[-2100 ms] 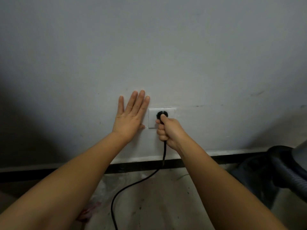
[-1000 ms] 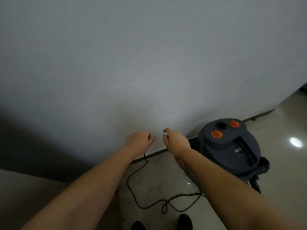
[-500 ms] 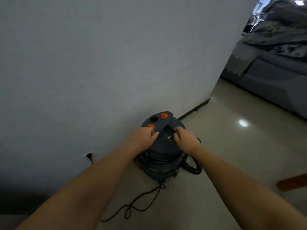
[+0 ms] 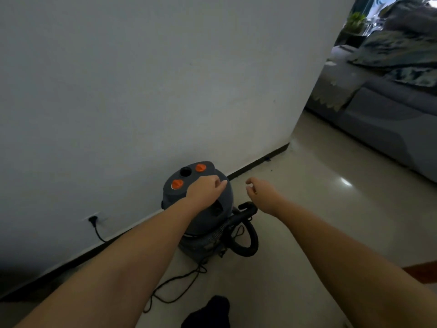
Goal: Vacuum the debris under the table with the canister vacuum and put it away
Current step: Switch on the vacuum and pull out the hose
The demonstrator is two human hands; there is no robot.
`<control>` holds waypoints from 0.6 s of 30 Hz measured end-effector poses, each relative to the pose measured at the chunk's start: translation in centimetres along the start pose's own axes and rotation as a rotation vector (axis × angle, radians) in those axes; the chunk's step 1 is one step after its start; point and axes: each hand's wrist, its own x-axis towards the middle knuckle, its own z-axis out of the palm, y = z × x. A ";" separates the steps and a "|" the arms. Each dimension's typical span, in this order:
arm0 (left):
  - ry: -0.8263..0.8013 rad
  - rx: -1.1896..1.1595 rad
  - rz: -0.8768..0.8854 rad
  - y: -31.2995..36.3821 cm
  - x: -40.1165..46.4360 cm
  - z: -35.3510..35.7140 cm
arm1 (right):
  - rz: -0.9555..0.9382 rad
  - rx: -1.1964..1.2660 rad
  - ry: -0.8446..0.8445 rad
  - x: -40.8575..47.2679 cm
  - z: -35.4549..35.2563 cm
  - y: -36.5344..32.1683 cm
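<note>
By the wall, canister vacuum (image 4: pixel 198 209) sits on the floor, plug (image 4: pixel 93 219) in the socket at its 9 o'clock. Left hand (image 4: pixel 205 189) rests curled on the lid; can't tell if it grips. Right hand (image 4: pixel 261 192) loose, empty. Setup step; next likely grab the hose (image 4: pixel 246 233).

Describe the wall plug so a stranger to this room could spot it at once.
Follow the long white wall down to its dark baseboard, left of the grey canister vacuum. Just above the baseboard sits a white socket plate holding the black plug. A thin black cord hangs from it; nothing else is mounted on the visible wall.
</note>
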 end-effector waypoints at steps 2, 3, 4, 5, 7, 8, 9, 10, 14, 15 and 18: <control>0.018 -0.023 -0.044 -0.1 1.9 0.3 | -0.044 -0.049 -0.044 2.3 -0.6 0.0; 0.029 -0.036 -0.069 -0.2 3.0 0.5 | -0.066 -0.077 -0.070 3.7 -1.0 0.1; 0.040 -0.050 -0.092 -0.4 4.4 0.7 | -0.094 -0.109 -0.095 5.1 -1.4 0.1; 0.048 -0.065 -0.114 -0.4 5.8 0.9 | -0.119 -0.132 -0.115 6.7 -1.9 0.3; 0.067 -0.088 -0.135 -0.5 9.1 1.3 | -0.160 -0.169 -0.134 10.1 -3.0 0.9; 0.080 -0.097 -0.147 -0.5 10.9 1.5 | -0.175 -0.190 -0.142 11.8 -3.7 1.3; 0.091 -0.104 -0.167 -0.4 12.7 1.6 | -0.182 -0.210 -0.157 13.5 -4.4 1.8; 0.099 -0.107 -0.189 -0.1 14.3 1.6 | -0.195 -0.232 -0.174 15.2 -5.2 2.4; 0.098 -0.105 -0.262 1.3 19.4 1.2 | -0.242 -0.291 -0.233 21.3 -8.3 4.3; 0.101 -0.109 -0.291 1.6 20.3 0.9 | -0.254 -0.294 -0.246 22.7 -8.8 4.5; 0.135 -0.124 -0.387 1.5 22.4 0.2 | -0.331 -0.310 -0.339 26.8 -9.3 4.4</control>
